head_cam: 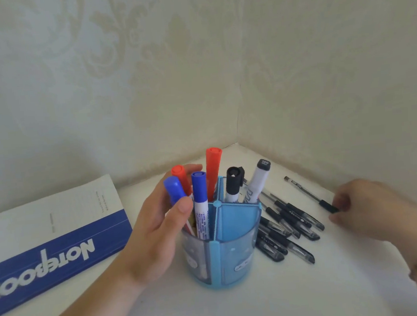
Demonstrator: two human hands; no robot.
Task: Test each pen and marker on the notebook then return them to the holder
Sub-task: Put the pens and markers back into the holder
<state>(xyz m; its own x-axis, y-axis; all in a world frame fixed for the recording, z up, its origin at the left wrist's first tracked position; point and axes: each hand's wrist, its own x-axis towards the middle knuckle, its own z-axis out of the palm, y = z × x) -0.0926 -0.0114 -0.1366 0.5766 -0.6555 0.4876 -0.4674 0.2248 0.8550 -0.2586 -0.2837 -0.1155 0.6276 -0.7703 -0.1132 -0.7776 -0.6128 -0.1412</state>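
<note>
A round blue pen holder (237, 252) with divided compartments stands on the white table. Red and blue markers (200, 196) fill its left compartment; two white markers with dark caps (255, 184) stand in the back right one. My left hand (155, 229) wraps around the left markers, thumb on a blue-capped marker (173, 189). My right hand (367, 208) pinches the near end of a black pen (307, 194) lying on the table at the right. A closed blue-and-white notebook (47, 242) lies at the left.
Several black gel pens (288, 229) lie in a loose heap on the table just right of the holder. The table sits in a corner between two pale patterned walls (235, 104).
</note>
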